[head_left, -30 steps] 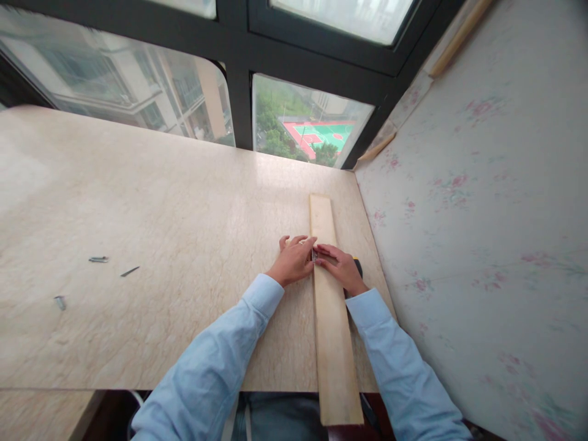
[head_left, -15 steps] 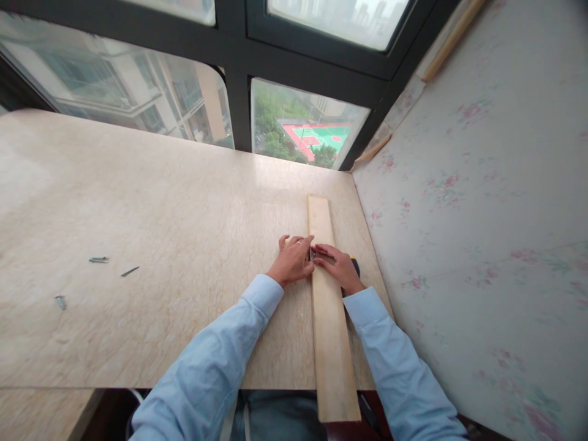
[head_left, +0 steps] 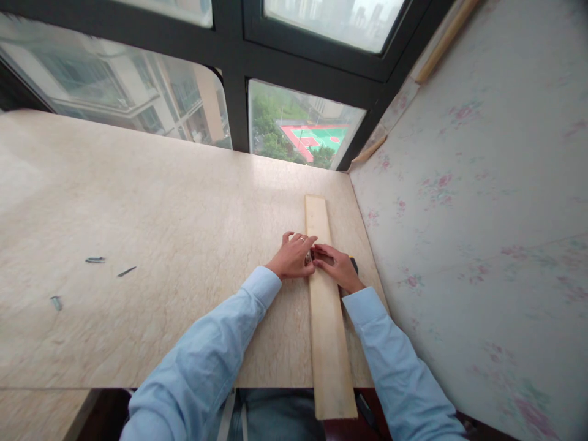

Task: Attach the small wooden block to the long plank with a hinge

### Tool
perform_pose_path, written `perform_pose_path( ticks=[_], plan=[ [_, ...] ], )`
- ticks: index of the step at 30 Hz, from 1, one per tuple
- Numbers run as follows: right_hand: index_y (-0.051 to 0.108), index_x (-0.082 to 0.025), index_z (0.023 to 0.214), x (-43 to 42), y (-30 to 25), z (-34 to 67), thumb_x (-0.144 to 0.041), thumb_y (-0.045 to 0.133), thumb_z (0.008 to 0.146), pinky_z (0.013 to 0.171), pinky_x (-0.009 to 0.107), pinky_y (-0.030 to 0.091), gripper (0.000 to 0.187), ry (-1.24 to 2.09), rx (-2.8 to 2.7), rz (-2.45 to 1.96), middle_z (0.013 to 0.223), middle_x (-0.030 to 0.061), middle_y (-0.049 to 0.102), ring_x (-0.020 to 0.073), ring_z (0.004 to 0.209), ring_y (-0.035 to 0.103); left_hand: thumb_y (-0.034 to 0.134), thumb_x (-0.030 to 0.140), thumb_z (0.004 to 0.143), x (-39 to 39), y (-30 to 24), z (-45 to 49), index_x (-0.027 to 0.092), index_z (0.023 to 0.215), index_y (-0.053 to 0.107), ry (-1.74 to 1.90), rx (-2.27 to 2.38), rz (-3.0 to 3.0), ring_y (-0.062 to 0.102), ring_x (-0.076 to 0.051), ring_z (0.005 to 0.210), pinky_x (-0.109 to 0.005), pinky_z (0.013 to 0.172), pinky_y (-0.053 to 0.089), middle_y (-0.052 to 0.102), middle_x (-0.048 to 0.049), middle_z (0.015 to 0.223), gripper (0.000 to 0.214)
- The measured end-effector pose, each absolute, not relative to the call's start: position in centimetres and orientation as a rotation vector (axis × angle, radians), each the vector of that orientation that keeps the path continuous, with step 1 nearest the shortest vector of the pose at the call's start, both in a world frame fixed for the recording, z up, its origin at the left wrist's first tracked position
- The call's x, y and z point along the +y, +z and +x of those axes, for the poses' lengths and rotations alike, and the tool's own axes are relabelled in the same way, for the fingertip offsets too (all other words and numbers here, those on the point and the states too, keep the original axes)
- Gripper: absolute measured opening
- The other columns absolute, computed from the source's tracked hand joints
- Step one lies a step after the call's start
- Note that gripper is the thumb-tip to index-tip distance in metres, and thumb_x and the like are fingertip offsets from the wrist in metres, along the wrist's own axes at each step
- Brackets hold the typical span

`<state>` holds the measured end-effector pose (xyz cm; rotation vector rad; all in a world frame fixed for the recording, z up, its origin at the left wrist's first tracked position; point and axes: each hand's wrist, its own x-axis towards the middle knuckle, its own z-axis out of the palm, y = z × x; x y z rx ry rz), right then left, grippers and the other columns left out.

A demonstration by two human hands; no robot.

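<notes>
A long pale wooden board (head_left: 331, 349) lies on the marble-patterned counter, its near end jutting past the edge. Over its middle my two hands meet. My left hand (head_left: 294, 256), with a ring on one finger, has its fingers curled at the board's left side. My right hand (head_left: 339, 268) rests across the board, its fingers closed toward the left fingertips. Between them shows a small dark and metallic piece (head_left: 313, 253), mostly hidden, whose kind I cannot make out. Behind my right hand, a black and yellow object (head_left: 353, 264) is partly visible.
On the counter (head_left: 184, 202) at the left lie two small metal pieces (head_left: 95, 260) (head_left: 56, 302) and a thin dark blade-like strip (head_left: 127, 271). A floral-papered wall (head_left: 459, 245) bounds the right side. Dark-framed windows (head_left: 234, 110) stand along the back.
The view has shifted slightly. Both hands stay together over the board, with only small finger movements; the left fingers reach a little further over the small piece.
</notes>
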<state>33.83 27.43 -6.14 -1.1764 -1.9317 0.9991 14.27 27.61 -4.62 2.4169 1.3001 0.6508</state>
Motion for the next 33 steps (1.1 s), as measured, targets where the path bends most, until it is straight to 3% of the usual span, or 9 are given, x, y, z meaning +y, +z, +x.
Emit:
perform_pose_path(
  ticks=[9,17,23,33],
  plan=[
    [0.062,-0.022,0.122,27.8,-5.8,33.7,-0.031,0.067,0.085,0.102,0.041,0.048,0.039,0.796,-2.092,-1.156,0.122,0.0081,0.066,0.0227,0.112,0.063,0.058,0.038,0.073,28.8,-3.8,13.9,0.010,0.131,0.048,0.520,1.217,2.516,0.058,-0.030,0.105,-0.046,0.100,0.032,0.062,-0.0156,0.110,0.065],
    [0.062,-0.021,0.121,28.3,-5.4,33.0,-0.025,0.067,0.083,0.096,0.043,0.050,0.038,0.577,-2.236,-1.157,0.116,0.0095,0.068,0.0250,0.107,0.063,0.058,0.031,0.077,28.9,-3.4,13.5,0.011,0.133,0.043,0.465,1.150,2.504,0.059,-0.028,0.102,-0.039,0.089,0.042,0.058,-0.0153,0.114,0.061],
    [0.062,-0.021,0.120,28.4,-5.2,32.9,-0.025,0.066,0.084,0.094,0.042,0.050,0.036,0.523,-2.284,-1.170,0.114,0.0102,0.069,0.0254,0.105,0.064,0.057,0.032,0.080,28.6,-4.3,13.3,0.012,0.127,0.047,0.549,1.151,2.483,0.058,-0.027,0.102,-0.040,0.091,0.041,0.060,-0.0137,0.112,0.052],
    [0.063,-0.019,0.121,28.1,-5.2,33.0,-0.032,0.065,0.086,0.098,0.043,0.050,0.037,0.547,-2.248,-1.167,0.115,0.0108,0.069,0.0246,0.109,0.063,0.060,0.036,0.082,27.5,-5.6,11.7,0.014,0.132,0.045,0.647,1.233,2.370,0.052,-0.027,0.123,-0.043,0.104,0.036,0.058,-0.0152,0.127,0.057]
  ],
)
